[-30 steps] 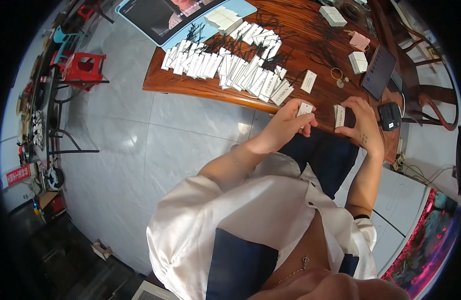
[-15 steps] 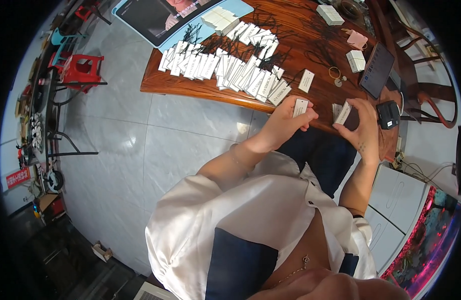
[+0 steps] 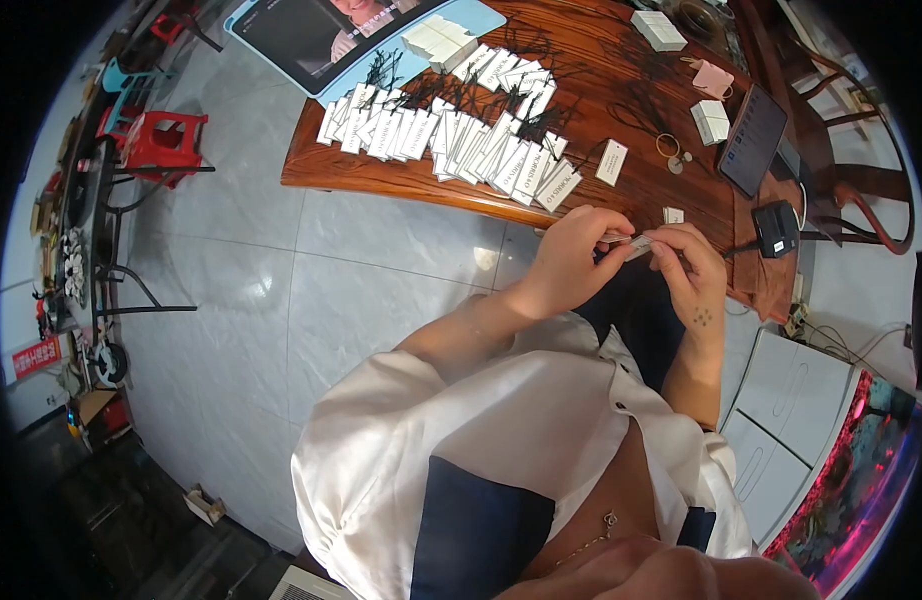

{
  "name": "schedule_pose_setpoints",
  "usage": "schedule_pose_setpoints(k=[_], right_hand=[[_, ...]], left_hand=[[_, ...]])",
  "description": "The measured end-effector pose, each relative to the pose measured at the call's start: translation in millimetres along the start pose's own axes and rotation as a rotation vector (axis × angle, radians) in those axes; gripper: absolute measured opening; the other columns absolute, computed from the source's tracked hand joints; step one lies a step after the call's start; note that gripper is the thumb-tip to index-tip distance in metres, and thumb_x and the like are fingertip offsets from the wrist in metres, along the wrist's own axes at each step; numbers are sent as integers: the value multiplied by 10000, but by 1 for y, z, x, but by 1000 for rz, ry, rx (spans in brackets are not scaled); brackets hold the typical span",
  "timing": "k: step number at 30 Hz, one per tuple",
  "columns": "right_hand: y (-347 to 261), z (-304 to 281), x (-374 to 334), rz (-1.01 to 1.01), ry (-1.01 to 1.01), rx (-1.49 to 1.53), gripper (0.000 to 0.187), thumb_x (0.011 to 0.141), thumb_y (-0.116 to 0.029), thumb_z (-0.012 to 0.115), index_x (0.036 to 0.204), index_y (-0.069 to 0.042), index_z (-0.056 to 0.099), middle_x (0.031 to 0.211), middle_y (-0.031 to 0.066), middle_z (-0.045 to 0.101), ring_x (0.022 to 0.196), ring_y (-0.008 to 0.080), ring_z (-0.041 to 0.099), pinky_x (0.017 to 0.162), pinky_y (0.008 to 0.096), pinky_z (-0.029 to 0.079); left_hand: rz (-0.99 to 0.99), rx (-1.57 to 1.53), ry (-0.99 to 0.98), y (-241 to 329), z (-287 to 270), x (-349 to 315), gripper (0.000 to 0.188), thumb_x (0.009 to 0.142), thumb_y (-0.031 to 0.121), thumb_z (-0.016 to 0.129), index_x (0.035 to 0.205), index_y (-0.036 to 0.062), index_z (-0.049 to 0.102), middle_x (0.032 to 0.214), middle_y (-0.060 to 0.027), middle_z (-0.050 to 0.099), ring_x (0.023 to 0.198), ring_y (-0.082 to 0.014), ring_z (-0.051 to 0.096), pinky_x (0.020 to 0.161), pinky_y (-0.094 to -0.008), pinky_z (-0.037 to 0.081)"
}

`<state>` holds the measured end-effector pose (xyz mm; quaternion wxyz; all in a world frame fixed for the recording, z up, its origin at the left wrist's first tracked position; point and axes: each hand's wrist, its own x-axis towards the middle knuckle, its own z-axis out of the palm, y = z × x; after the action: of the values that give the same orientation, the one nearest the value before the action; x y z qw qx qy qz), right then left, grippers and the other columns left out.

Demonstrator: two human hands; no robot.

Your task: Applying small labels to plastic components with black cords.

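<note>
Just off the table's near edge, my two hands meet at the fingertips. White hang tags lie between them. My left hand is closed on a tag, mostly hidden by its fingers. My right hand pinches another small tag, tilted and touching or nearly touching my left fingers. Whether the two are joined, I cannot tell. A tag rests on the table edge beyond my right fingers. One more single tag lies a little farther away. To the left spreads a long overlapping row of white tags with black strings.
A stack of white cards stands by a blue-framed screen. Two more card stacks sit at the right, near a tablet, a black device and a ring with small discs. Red stools stand far left.
My right hand has come left and down from the table edge with a tag, reaching my left hand. The tag in my left hand has turned and is now mostly covered.
</note>
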<state>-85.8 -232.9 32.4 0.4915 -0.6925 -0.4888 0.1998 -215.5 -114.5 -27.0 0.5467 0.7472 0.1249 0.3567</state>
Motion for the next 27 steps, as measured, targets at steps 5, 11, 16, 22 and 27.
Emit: schedule_pose_setpoints(k=[5,11,16,22,27], right_hand=[[3,6,-3,54,20,9,72,852,-16,614,904,34,611,856,75,599,669,115,568,604,224,455],[3,8,-6,53,33,49,64,841,-17,631,892,20,618,849,72,600,719,128,573,644,236,460],[2,21,-5,-145,128,-44,114,767,-11,701,868,2,650,835,84,593,748,193,574,669,267,464],[10,27,-4,-218,169,-219,342,713,-86,758,1036,-33,657,969,98,587,840,225,575,720,307,457],[-1,25,3,-370,20,-473,704,589,-213,812,1229,-72,556,1115,101,563,956,291,549,819,380,423]], left_hand=[[-22,17,-36,0,0,-2,243,782,22,692,998,45,583,947,-64,597,819,-153,608,665,-250,517],[-80,-45,-75,4,-4,-2,287,800,49,693,1049,37,551,943,-58,591,821,-132,589,717,-246,482],[-44,-149,-108,0,4,-3,274,840,120,637,1070,29,521,926,-104,587,837,-222,566,728,-309,452],[-141,-209,-130,-1,1,-4,241,920,137,540,1112,3,482,929,-119,580,869,-187,581,767,-302,470],[-419,-649,-207,-12,-1,-4,219,966,149,475,1133,8,457,909,-63,558,833,-94,556,736,-241,483]])
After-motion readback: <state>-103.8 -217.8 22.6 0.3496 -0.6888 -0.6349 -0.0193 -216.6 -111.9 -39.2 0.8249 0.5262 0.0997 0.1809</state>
